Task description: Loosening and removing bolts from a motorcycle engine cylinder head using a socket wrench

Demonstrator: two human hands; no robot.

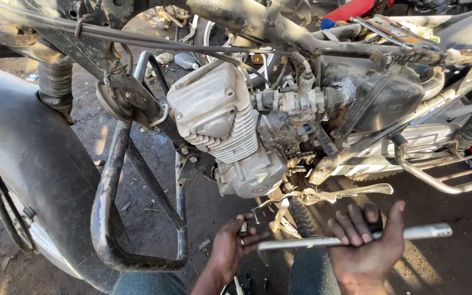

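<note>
Metal rod [350, 239], long and silver, lies level across the lower right of the view, just below the motorcycle engine [230, 125]. Right hand [364, 248] is palm-up beneath the rod with fingers curled over it, thumb raised at the outer side, closed around the shaft. Left hand [233, 246] sits at the rod's inner end, fingertips pinching a small metal piece [243, 228] whose kind cannot be told.

Surroundings: the finned engine hangs in a stripped, grimy frame [301, 38]. A carburettor [301, 101] sits behind the cylinder. A curved crash bar [110, 207] stands to the left of the hands, beside the black front fender [34, 164]. Footrest and lever parts [323, 195] lie between the engine and the rod, close above the right hand's fingers. Ground [148, 202] beneath is dark, oily dirt.
</note>
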